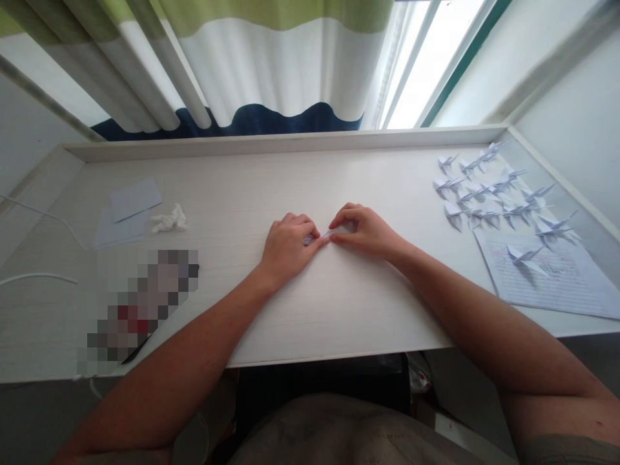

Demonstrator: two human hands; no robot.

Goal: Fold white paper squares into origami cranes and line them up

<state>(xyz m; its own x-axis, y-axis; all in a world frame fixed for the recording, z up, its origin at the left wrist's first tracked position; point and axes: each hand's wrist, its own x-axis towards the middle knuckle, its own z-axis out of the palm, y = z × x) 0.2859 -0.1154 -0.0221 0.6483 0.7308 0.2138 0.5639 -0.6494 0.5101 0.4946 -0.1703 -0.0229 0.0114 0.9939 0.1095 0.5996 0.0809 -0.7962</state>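
Near the middle of the white desk (285, 310), my left hand (291, 242) is closed round a small folded piece of white paper (325, 236). Most of that paper is hidden behind my fingers; a thin pointed part shows between the two hands. From the other side my right hand (365, 231) pinches the paper's tip between thumb and fingertips. Several white folded paper cranes (489, 187) stand in rows at the far right of the desk.
Lined, written sheets (552, 274) lie at the right, one crane (526, 256) on top. At the left are blank paper pieces (135, 199), a crumpled tissue (169, 219), a blurred-out object (145, 303) and a white cable (39, 276). A raised rim (290, 142) runs along the back.
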